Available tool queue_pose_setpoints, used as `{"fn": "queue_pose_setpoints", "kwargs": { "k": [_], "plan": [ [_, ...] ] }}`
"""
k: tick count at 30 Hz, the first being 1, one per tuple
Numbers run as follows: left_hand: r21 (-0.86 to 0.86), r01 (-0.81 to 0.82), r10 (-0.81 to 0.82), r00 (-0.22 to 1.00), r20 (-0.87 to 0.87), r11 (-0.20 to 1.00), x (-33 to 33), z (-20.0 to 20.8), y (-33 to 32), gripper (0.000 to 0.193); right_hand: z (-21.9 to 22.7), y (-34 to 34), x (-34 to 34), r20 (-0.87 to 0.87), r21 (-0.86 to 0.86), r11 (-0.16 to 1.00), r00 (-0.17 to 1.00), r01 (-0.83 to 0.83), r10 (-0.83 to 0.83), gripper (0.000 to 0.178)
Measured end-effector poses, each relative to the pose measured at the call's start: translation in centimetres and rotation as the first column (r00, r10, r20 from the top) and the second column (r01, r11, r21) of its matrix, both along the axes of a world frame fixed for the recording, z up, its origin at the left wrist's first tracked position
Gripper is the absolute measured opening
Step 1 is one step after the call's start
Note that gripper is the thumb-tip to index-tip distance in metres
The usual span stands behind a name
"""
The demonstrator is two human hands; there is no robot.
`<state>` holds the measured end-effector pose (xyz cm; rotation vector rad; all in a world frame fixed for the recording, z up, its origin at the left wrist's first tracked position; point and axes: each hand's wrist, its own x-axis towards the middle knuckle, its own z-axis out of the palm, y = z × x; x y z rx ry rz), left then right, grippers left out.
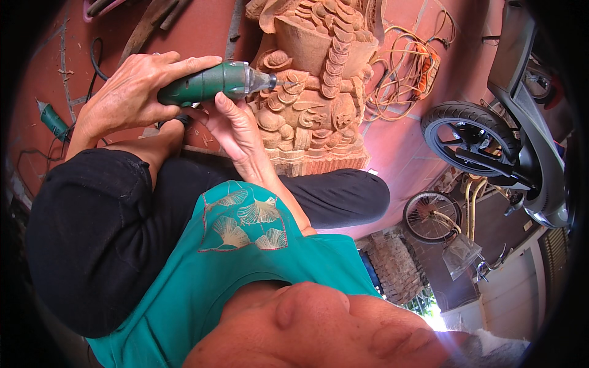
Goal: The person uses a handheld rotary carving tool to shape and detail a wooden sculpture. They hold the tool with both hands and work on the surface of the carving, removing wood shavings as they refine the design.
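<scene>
Left hand (132, 92): you grip the grinder (208, 84).
Right hand (236, 126): your fingers steady its nose.
Bit: touching the carving (319, 80).

no packages, labels, signs or screens visible anywhere in view.
</scene>
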<state>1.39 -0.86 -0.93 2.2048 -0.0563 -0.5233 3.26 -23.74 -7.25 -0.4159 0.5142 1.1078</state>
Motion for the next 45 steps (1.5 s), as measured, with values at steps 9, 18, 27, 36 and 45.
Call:
{"fn": "queue_pose_setpoints", "kwargs": {
  "k": [9, 18, 27, 36, 45],
  "plan": [
    [-0.016, -0.011, 0.011, 1.000, 0.001, 1.000, 0.2, 0.0, 0.0, 0.092, -0.1, 0.1, 0.2, 0.042, -0.018, 1.000, 0.999, 0.009, -0.009, 0.048],
    [0.016, 0.003, -0.002, 1.000, -0.027, 1.000, -0.1, -0.1, 0.2, 0.094, 0.1, 0.5, 0.6, 0.023, -0.023, 1.000, 1.000, -0.003, 0.004, 0.052],
    [0.024, -0.002, 0.004, 0.999, -0.053, 1.000, -0.2, -0.1, 0.2, 0.095, -0.2, 0.7, 0.6, 0.019, -0.004, 1.000, 1.000, -0.004, 0.004, 0.051],
    [0.033, -0.006, 0.009, 0.996, -0.086, 0.999, -0.3, 0.0, 0.3, 0.093, -0.6, 0.8, 0.5, 0.031, -0.001, 1.000, 0.999, -0.014, 0.014, 0.049],
    [0.026, -0.024, 0.025, 0.997, -0.068, 0.999, -0.6, 0.1, 0.4, 0.093, -0.6, 1.0, 0.3, 0.025, -0.018, 1.000, 0.999, -0.022, 0.023, 0.052]
  ]
}}
